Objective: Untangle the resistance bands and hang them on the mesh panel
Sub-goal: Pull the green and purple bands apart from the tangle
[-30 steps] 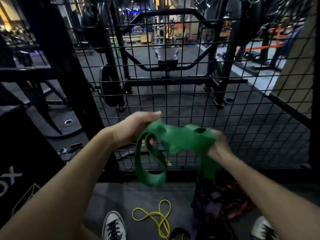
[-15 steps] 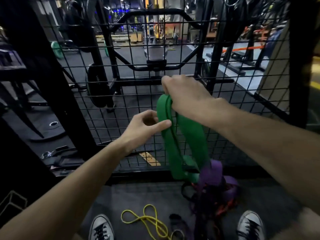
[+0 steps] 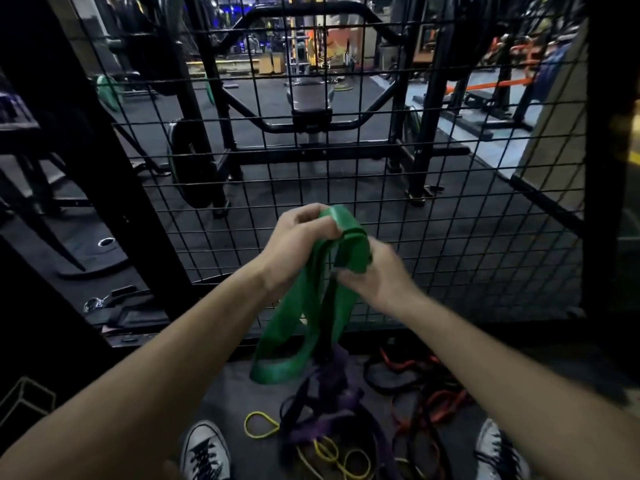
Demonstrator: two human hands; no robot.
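A wide green resistance band [image 3: 294, 327] hangs in folded loops in front of the black mesh panel [image 3: 450, 237]. My left hand [image 3: 298, 244] grips its top fold from the left. My right hand [image 3: 377, 275] pinches the same bunch from the right, close beside the left. The band's lower loops dangle down to a purple band [image 3: 332, 386] that rises from the heap on the floor and looks caught in the green one. A thin yellow band [image 3: 263, 426], red bands [image 3: 440, 407] and black ones lie tangled below.
My two white sneakers [image 3: 206, 452] stand either side of the band heap on the grey floor. A black upright post [image 3: 104, 174] stands left of the mesh and another frames it at the right. A gym rack with a weight plate [image 3: 187, 161] lies behind the mesh.
My right hand has come down from high against the mesh to meet my left hand, and both now hold the bunched green band at chest height; the band's loops hang lower.
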